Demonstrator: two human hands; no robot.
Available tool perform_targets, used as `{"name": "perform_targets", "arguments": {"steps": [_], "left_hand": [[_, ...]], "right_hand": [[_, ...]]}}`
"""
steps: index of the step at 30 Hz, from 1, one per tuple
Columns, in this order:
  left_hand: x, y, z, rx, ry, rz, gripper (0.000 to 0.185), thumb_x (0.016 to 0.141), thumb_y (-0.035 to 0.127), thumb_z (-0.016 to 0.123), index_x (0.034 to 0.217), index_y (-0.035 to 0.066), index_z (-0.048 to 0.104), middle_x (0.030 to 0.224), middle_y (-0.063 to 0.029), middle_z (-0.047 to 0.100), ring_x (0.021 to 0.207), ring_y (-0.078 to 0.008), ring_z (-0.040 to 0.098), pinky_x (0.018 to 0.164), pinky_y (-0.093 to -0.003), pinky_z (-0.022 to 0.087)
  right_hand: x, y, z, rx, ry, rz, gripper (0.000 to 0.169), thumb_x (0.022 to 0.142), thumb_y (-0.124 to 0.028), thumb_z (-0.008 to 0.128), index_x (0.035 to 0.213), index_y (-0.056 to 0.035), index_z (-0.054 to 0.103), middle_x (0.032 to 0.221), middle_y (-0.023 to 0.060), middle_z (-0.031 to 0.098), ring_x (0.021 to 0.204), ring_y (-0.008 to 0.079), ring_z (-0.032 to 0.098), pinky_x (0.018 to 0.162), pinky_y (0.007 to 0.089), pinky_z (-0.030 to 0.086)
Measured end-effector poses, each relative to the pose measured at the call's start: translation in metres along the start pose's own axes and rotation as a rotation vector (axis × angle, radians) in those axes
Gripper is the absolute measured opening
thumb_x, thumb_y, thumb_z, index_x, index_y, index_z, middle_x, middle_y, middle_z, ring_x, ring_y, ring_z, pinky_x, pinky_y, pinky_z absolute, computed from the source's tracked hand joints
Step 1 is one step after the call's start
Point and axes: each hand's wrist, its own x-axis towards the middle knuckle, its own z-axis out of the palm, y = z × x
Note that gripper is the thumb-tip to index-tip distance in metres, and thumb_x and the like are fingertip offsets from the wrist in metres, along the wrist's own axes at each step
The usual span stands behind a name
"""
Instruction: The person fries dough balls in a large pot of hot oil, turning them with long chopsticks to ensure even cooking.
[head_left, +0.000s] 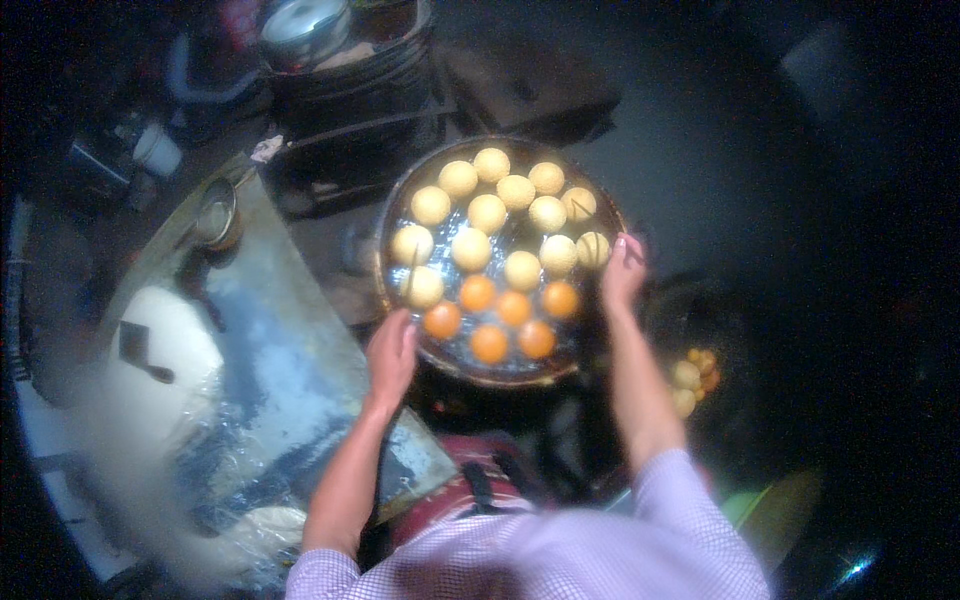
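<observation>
A round, shallow metal tray (525, 379) lies level in front of me. Its dark, shiny bottom holds several pale sesame-coated balls (471, 250) across the far and middle part. Nearer to me on the tray sit several smooth orange balls (514, 307), smaller than the pale ones. My left hand (391, 352) grips the tray's rim at the near left. At the right side, my right hand (625, 270) is closed on the rim. The fingers of both hands are partly hidden under or behind the edge.
A worktable (300, 300) on the left bears a large white mound (169, 390), a flat scraper (135, 343) and a metal-rimmed bowl (217, 214). A dark drum (360, 94) holding a metal bowl (304, 22) stands beyond. More balls (686, 375) lie low at right.
</observation>
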Motion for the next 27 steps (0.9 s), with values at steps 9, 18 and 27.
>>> {"name": "perform_targets", "arguments": {"steps": [9, 18, 27], "left_hand": [[-0.010, -0.006, 0.001, -0.016, 0.037, 0.009, 0.034, 0.106, 0.018, 0.063, 0.135, -0.001, 0.066, 0.128, -0.0219, 0.072, 0.119, -0.0402, 0.068, 0.105, -0.0474, 0.052], [0.014, -0.017, -0.005, 0.016, -0.029, -0.025, 0.035, 0.107, 0.022, 0.063, 0.134, 0.001, 0.068, 0.131, -0.0211, 0.072, 0.123, -0.0412, 0.067, 0.107, -0.0472, 0.052], [0.003, -0.010, -0.004, -0.023, -0.103, -0.041, 0.034, 0.105, 0.020, 0.065, 0.131, -0.001, 0.069, 0.128, -0.0226, 0.073, 0.120, -0.0414, 0.069, 0.104, -0.0473, 0.053]], "right_hand": [[-0.034, -0.039, 0.003, 0.108, -0.146, 0.007, 0.019, 0.108, -0.010, 0.062, 0.123, -0.0023, 0.071, 0.118, 0.0073, 0.072, 0.107, 0.0175, 0.069, 0.094, 0.0333, 0.056], [-0.065, -0.043, 0.003, 0.048, -0.198, 0.009, 0.021, 0.110, -0.012, 0.060, 0.122, 0.0007, 0.071, 0.116, 0.0083, 0.074, 0.109, 0.0174, 0.068, 0.100, 0.0332, 0.053], [-0.104, -0.062, 0.005, 0.160, -0.285, -0.101, 0.019, 0.109, -0.007, 0.061, 0.123, 0.0004, 0.071, 0.119, 0.0087, 0.071, 0.111, 0.0165, 0.068, 0.096, 0.0312, 0.056]]}}
